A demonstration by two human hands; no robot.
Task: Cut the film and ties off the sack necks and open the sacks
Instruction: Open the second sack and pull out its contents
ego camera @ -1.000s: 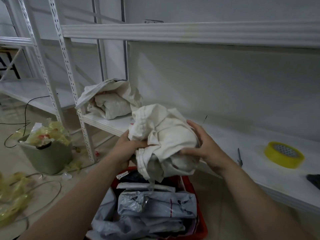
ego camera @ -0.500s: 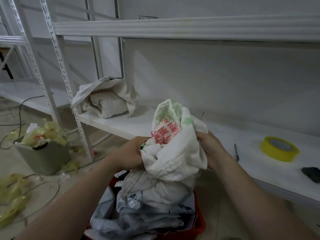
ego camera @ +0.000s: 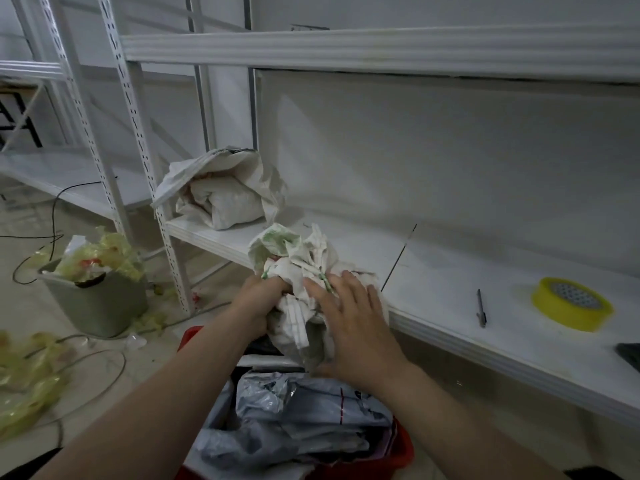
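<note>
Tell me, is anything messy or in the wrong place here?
Yes. Yellow film scraps lie strewn across the floor beside the bin, which is stuffed above its rim.

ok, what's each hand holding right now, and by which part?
Left hand grips the crumpled white sack by bunched fabric on its left side. Right hand holds nothing: it lies flat and spread on the sack's right side.

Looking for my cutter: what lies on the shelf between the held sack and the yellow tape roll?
Head view: one slim dark pen-like tool on the shelf, nearer the tape roll than the sack. Type unclear.
</note>
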